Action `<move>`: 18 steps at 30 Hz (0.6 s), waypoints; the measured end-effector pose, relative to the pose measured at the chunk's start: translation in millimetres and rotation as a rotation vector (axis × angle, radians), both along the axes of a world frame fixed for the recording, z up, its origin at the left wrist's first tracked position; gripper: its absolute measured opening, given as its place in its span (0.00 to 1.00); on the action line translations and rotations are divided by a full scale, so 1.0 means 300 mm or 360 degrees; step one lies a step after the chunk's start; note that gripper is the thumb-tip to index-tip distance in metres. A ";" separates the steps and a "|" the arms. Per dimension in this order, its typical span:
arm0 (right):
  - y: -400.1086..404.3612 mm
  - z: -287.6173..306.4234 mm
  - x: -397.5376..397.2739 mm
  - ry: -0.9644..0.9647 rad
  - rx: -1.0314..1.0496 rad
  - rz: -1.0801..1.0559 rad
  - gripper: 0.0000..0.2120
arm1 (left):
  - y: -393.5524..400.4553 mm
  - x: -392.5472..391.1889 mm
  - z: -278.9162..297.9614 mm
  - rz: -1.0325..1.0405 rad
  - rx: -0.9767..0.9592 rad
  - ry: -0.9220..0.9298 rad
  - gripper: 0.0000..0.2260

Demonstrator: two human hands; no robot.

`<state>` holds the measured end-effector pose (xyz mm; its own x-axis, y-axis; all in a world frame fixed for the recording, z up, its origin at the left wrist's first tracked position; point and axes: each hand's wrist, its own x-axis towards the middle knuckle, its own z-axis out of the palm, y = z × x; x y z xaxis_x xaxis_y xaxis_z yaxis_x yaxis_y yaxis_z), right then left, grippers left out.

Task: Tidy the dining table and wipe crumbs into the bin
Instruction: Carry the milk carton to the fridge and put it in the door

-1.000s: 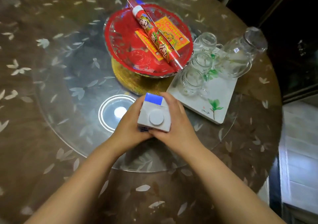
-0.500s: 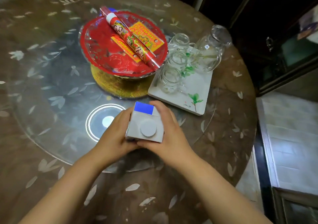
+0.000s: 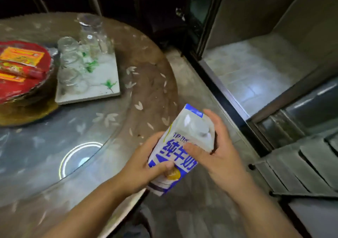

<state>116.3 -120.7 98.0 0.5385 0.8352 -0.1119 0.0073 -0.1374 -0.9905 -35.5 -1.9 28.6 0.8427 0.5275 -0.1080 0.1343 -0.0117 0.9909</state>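
I have the milk carton (image 3: 180, 151) in both hands, held off the right edge of the table (image 3: 146, 76), above the floor. My left hand (image 3: 144, 168) grasps its lower part, thumb lying across the printed blue face, fingers curled round the side. My right hand (image 3: 219, 151) clasps the upper part, fingers wrapped behind the top and thumb pressed on the front. The carton is tilted, its white round cap (image 3: 200, 126) pointing up and away from me. Whether there is anything inside it I cannot tell.

On the table near its right edge sits a white tray (image 3: 102, 84) with green leaf prints. It carries several clear glass cups (image 3: 70, 62) in a row along its left side and a clear glass jug (image 3: 93, 34) at its far end; they look empty, though the picture is blurred. Just left of the tray, at the frame's left edge, a glass dish lined in red (image 3: 27, 84) holds yellow-and-red packets (image 3: 22, 55) and a red tube (image 3: 20, 71) lying across them. The dish rests on a gold mat (image 3: 27, 111).
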 end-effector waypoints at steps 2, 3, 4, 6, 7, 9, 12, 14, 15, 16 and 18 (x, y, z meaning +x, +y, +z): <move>-0.189 0.023 0.089 -0.0039 0.0022 -0.0197 0.41 | -0.172 0.116 0.033 -0.0092 -0.0102 0.0001 0.28; -0.274 0.026 0.130 -0.0084 0.0014 -0.0261 0.41 | -0.251 0.167 0.046 -0.0116 -0.0162 0.0011 0.30; -0.404 0.036 0.176 -0.0111 0.0018 -0.0368 0.41 | -0.358 0.239 0.066 -0.0177 -0.0220 0.0038 0.30; -0.578 0.026 0.236 -0.0103 0.0026 -0.0514 0.39 | -0.516 0.331 0.090 -0.0213 -0.0345 0.0099 0.27; -0.716 0.029 0.261 -0.0096 0.0065 -0.0656 0.38 | -0.634 0.402 0.110 -0.0279 -0.0418 0.0142 0.26; -0.922 0.017 0.280 -0.0093 0.0120 -0.0801 0.37 | -0.821 0.494 0.141 -0.0346 -0.0630 0.0261 0.23; -1.223 0.004 0.263 -0.0088 0.0132 -0.0961 0.34 | -1.092 0.628 0.194 -0.0502 -0.0925 0.0433 0.19; -1.371 -0.019 0.251 -0.0052 0.0137 -0.1057 0.34 | -1.230 0.712 0.220 -0.0627 -0.0908 0.0487 0.21; -1.426 -0.027 0.251 -0.0031 0.0135 -0.1121 0.33 | -1.285 0.750 0.233 -0.0688 -0.0872 0.0518 0.21; -1.490 -0.036 0.254 0.0004 0.0166 -0.1212 0.32 | -1.355 0.790 0.247 -0.0764 -0.0825 0.0540 0.21; -1.593 -0.053 0.275 0.0068 0.0259 -0.1418 0.31 | -1.488 0.868 0.261 -0.0909 -0.0702 0.0559 0.24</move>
